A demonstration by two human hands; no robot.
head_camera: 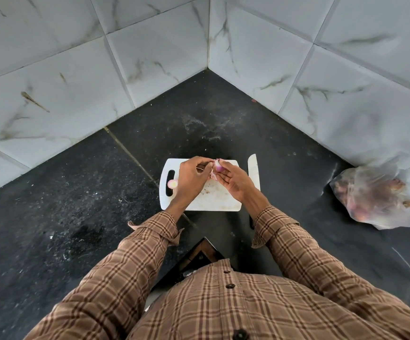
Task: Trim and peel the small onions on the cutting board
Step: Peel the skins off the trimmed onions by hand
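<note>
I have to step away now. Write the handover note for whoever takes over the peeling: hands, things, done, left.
Left hand: pinches a strip of skin coming off the onion.
Right hand: holds the small onion at its fingertips, above the cutting board.
One cut onion piece lies on the board by the handle slot. Knife lies just right of the board, untouched.
Bag of onions sits on the counter, far right.
Done: the held onion looks trimmed, peel partly off.
Left: finish this peel, then do the bagged onions.
</note>
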